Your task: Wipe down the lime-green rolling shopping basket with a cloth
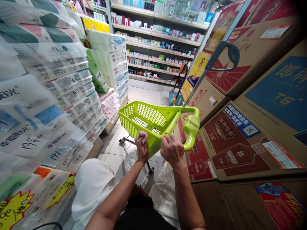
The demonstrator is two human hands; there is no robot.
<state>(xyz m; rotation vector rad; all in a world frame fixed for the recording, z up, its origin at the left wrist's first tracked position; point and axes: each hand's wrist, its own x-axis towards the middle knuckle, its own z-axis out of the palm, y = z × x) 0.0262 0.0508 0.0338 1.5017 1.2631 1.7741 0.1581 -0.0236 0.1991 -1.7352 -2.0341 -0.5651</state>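
Cartons (pixel 236 127) fill the right of the frame, plastic-wrapped packs (pixel 72 84) the left. At centre stands 1 green cart (pixel 155 140); the right hand (pixel 172 150), below centre, grips its near side. The left hand (pixel 142 149), lower centre, closes around 1 pinkish-grey cloth (pixel 143 136).

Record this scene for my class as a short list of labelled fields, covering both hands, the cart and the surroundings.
Cart: lime-green plastic basket cart with lattice sides
Left hand: holding a crumpled pinkish-grey cloth by the cart's edge
Right hand: fingers curled over the cart's edge
Left side: stacked white plastic-wrapped packs
Right side: stacked brown cardboard cartons with red and blue printing
Background: pale shelves holding small coloured boxes
Floor: pale square tiles
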